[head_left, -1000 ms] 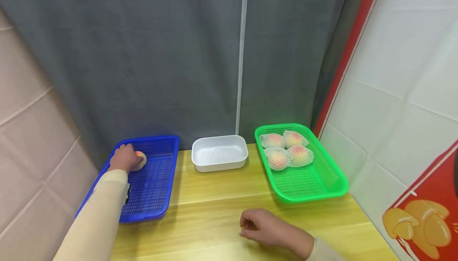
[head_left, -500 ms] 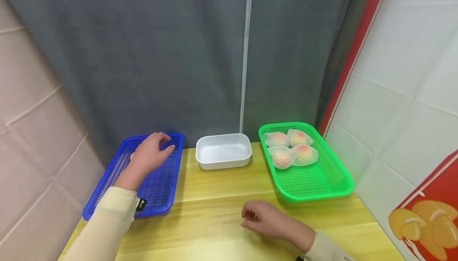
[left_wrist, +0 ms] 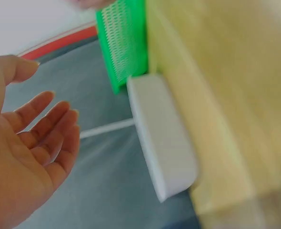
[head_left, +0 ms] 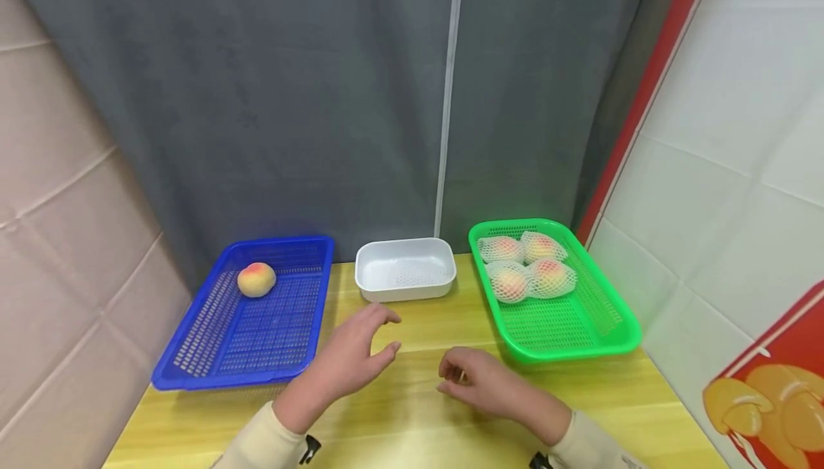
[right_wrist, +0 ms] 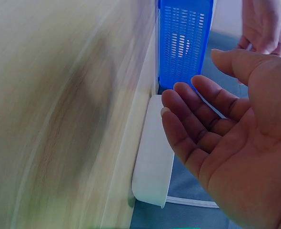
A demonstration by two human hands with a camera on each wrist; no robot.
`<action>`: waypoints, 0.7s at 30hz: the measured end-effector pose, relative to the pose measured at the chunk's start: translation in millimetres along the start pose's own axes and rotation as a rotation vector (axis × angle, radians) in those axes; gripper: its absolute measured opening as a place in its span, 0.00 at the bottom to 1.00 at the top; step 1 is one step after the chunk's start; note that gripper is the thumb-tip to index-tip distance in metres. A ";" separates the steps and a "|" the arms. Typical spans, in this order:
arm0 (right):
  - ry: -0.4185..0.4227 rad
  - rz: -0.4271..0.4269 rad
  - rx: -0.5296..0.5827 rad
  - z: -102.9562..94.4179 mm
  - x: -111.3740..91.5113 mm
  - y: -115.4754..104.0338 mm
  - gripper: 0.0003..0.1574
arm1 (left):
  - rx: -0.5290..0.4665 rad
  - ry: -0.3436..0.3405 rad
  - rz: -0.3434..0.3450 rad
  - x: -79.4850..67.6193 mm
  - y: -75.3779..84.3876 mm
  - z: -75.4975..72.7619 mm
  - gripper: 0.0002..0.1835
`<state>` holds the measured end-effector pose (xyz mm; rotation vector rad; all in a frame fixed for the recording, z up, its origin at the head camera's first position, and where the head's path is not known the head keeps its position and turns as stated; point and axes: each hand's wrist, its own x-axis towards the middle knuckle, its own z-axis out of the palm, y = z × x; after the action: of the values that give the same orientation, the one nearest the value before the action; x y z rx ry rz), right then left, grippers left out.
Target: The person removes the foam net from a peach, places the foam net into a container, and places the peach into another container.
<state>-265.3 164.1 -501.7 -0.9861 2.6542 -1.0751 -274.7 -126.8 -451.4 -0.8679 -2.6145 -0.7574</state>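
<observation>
In the head view a bare peach (head_left: 256, 280) lies at the back left of the blue basket (head_left: 244, 379). My left hand (head_left: 350, 354) is over the table right of that basket, fingers loosely spread and holding nothing. Facing it, my right hand (head_left: 479, 381) hovers near the green basket's front left, fingers relaxed and bent, with nothing in them. Several peaches in white foam nets (head_left: 549, 278) sit together at the back of the green basket (head_left: 605, 344). The left wrist view shows the left palm (left_wrist: 24, 176) bare; the right palm (right_wrist: 245, 157) is bare too.
Between the two baskets a small white tray (head_left: 405, 290) stands against the grey curtain (head_left: 309, 111). A pale wall (head_left: 77, 254) borders the left side, and a white wall (head_left: 702, 169) with a red printed panel borders the right. The wooden table (head_left: 399, 426) runs underneath.
My left hand has let go of the peach in the blue basket, lifted out, and moved right toward the table's middle. The right hand stays nearly in place.
</observation>
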 end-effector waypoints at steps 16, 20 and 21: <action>0.027 -0.019 -0.036 -1.6 0.2 -0.3 0.07 | -0.071 -0.057 -0.045 -18.8 0.2 43.1 0.17; 0.026 -0.010 -0.033 -2.9 -0.9 -1.8 0.08 | -0.074 -0.068 -0.048 -18.2 0.1 43.1 0.17; 0.025 -0.007 -0.031 -3.2 -1.2 -1.9 0.08 | -0.075 -0.070 -0.050 -17.8 0.0 42.8 0.17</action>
<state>-264.4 165.7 -498.3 -0.9950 2.6969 -1.0577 -265.0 -111.2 -494.0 -0.8675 -2.6942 -0.8578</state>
